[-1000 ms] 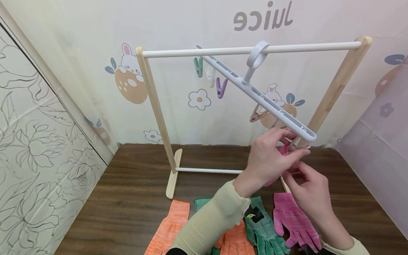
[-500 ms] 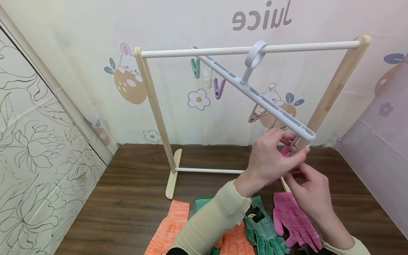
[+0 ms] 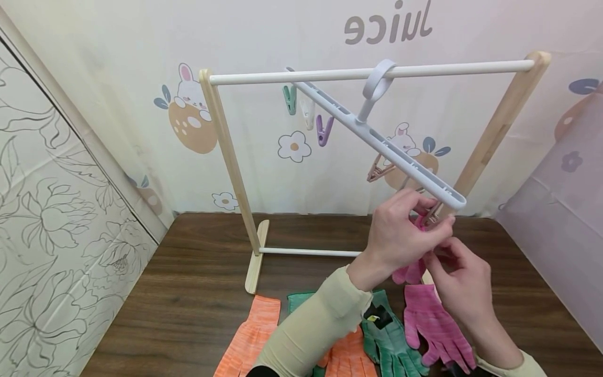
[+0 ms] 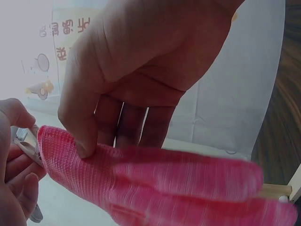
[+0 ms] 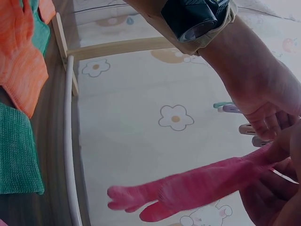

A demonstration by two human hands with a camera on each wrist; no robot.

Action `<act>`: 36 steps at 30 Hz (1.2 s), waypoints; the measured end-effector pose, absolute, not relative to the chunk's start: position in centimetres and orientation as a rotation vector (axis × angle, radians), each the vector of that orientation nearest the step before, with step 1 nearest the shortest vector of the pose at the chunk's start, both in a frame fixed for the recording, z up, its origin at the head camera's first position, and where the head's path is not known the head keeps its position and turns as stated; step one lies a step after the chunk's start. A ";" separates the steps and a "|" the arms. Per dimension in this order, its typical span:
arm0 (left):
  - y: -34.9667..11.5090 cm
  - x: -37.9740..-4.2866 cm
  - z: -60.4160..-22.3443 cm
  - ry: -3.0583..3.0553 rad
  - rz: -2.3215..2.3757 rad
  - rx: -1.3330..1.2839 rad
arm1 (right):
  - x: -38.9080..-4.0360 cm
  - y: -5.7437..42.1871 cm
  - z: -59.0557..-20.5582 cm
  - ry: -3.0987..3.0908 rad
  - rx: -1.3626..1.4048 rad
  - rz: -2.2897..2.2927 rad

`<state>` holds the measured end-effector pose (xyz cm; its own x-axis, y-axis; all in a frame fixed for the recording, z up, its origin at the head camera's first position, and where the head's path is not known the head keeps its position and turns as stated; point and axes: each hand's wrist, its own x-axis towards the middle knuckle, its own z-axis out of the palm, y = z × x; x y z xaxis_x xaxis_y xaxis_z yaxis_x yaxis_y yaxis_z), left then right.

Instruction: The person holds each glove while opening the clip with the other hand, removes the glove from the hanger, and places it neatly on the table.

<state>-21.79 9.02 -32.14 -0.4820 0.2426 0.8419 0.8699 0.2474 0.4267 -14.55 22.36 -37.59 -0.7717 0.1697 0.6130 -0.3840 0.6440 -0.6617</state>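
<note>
In the head view my left hand [image 3: 400,225] is up under the near end of a pale grey hanger [image 3: 410,165]. It pinches a pinkish-beige clothespin [image 4: 30,150], seen at the left of the left wrist view. A pink knit glove [image 5: 197,186] hangs fingers down, its cuff edge right at the clothespin. Just below, my right hand [image 3: 464,277] pinches the glove near the cuff between thumb and fingers. In the head view the hands hide most of this glove.
The hanger hooks over a white rod [image 3: 301,77] on a wooden rack [image 3: 231,157]. Green [image 3: 289,100], white and purple [image 3: 324,131] clothespins hang at its far end. On the table [image 3: 179,293] lie orange [image 3: 249,335], green [image 3: 393,340] and pink [image 3: 435,324] gloves.
My right hand has shifted slightly right and the glove's hanging fingers show more below my left hand. The left hand stays at the clothespin; the hanger barely moves.
</note>
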 end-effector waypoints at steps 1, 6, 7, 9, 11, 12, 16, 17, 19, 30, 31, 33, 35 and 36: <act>9.0 -21.8 -32.2 -1.869 -1.239 -1.013 | -14.6 22.4 -37.6 -2.207 0.152 1.096; 9.1 -22.0 -32.3 -1.838 -1.229 -1.002 | -14.6 22.4 -37.8 -2.220 0.119 1.107; 9.1 -22.0 -32.3 -1.836 -1.233 -1.001 | -14.6 22.4 -37.9 -2.223 0.121 1.108; 9.1 -21.9 -32.3 -1.831 -1.249 -1.002 | -14.6 22.4 -37.9 -2.229 0.134 1.107; 9.1 -21.9 -32.3 -1.829 -1.258 -0.999 | -14.6 22.5 -37.9 -2.232 0.143 1.114; 9.1 -21.9 -32.3 -1.829 -1.265 -0.999 | -14.6 22.5 -37.9 -2.234 0.148 1.115; 9.2 -21.8 -32.3 -1.835 -1.277 -0.998 | -14.6 22.7 -38.0 -2.232 0.154 1.124; 9.2 -21.7 -32.3 -1.839 -1.273 -0.996 | -14.6 22.7 -38.1 -2.232 0.153 1.126; 9.2 -21.6 -32.3 -1.843 -1.269 -0.992 | -14.6 22.8 -38.1 -2.233 0.160 1.123; 9.2 -21.4 -32.0 -1.868 -1.212 -0.968 | -14.5 23.1 -38.1 -2.254 0.175 1.064; 9.2 -21.4 -32.0 -1.863 -1.212 -0.969 | -14.5 23.2 -38.1 -2.255 0.177 1.065; 9.1 -21.5 -31.9 -1.851 -1.216 -0.976 | -14.5 23.2 -38.1 -2.254 0.177 1.067; 9.0 -21.5 -31.9 -1.836 -1.235 -0.983 | -14.5 23.3 -38.1 -2.254 0.172 1.065; 9.0 -21.5 -31.9 -1.828 -1.251 -0.992 | -14.5 23.3 -38.1 -2.255 0.167 1.068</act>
<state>-21.49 8.97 -31.91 -0.4622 0.2026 0.8633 0.8781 0.2402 0.4137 -14.51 23.28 -38.09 -0.7933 0.1468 0.5908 -0.3642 0.6632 -0.6538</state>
